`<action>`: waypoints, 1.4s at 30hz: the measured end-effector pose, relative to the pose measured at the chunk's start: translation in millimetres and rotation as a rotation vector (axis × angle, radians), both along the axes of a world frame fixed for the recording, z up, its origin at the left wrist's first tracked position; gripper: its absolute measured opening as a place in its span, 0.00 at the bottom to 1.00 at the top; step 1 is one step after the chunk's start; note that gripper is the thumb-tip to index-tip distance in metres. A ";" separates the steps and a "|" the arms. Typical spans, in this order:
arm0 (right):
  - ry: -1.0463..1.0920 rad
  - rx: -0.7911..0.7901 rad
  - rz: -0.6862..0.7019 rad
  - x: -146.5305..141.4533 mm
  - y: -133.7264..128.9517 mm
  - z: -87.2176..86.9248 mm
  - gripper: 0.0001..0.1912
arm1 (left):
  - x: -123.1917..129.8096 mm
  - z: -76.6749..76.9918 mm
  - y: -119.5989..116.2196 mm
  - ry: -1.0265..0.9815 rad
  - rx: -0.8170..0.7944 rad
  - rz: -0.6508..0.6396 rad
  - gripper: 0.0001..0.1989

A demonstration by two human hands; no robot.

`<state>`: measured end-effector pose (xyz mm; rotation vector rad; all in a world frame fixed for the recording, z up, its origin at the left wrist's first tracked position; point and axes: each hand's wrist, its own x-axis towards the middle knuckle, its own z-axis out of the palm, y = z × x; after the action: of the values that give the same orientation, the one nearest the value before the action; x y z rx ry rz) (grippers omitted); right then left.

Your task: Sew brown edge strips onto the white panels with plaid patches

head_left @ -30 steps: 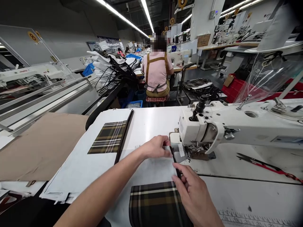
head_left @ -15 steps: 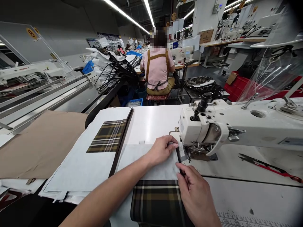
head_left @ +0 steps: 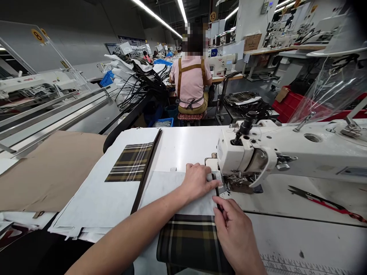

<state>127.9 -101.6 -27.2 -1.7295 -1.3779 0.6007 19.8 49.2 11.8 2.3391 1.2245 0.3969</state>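
Observation:
A white fabric panel (head_left: 169,191) with a dark plaid patch (head_left: 187,240) lies in front of me, its right edge trimmed in dark binding beside the sewing machine (head_left: 235,156). Pressing on top of the panel is my left hand (head_left: 197,181), fingers apart and thumb stretched toward the machine's presser foot. My right hand (head_left: 236,229) pinches the panel's dark edge between thumb and fingers, nearer to me. The needle is hard to make out among the metal parts. To the left rests a stack of similar white panels (head_left: 94,202), the top one bearing a plaid patch (head_left: 129,162).
Red-handled scissors (head_left: 327,204) lie on the machine bed at right. Brown sheet material (head_left: 54,168) is at far left. A printed ruler (head_left: 282,263) marks the table's near right. Ahead, a person in a pink shirt (head_left: 190,82) sits beside heaped fabric pieces (head_left: 134,80).
My left hand's thumb has spread out to the right, away from the other fingers, where it was pinched near the panel edge. My right hand keeps its pinch.

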 end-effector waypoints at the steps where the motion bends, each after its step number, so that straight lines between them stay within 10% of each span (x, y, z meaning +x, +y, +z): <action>1: -0.005 0.002 -0.005 0.2 -0.1 -0.1 0.20 | -1.8 -2.0 -0.2 -0.012 0.053 0.032 0.21; 4: 0.000 -0.014 -0.018 -0.5 -0.5 -0.2 0.21 | -16.6 -5.0 -3.7 -0.087 0.243 0.015 0.20; 10: 0.040 -0.052 -0.011 0.7 0.9 4.6 0.24 | -47.5 -2.7 -24.0 0.020 0.315 -0.506 0.17; 21: 0.164 -0.192 -0.144 31.7 -45.5 -6.1 0.24 | -30.7 -6.9 -36.4 0.116 0.414 -0.485 0.23; 34: -0.051 -0.178 -0.249 41.2 -4.6 5.9 0.26 | -21.2 -15.3 -43.7 0.122 0.502 -0.579 0.19; 42: -0.433 0.140 -0.140 32.0 2.6 -1.0 0.26 | -19.7 -19.4 -42.9 0.046 0.530 -0.501 0.19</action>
<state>159.9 -98.9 -28.3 -1.8899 -1.5292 0.0472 0.1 6.3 -7.6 2.9999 0.5439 0.5387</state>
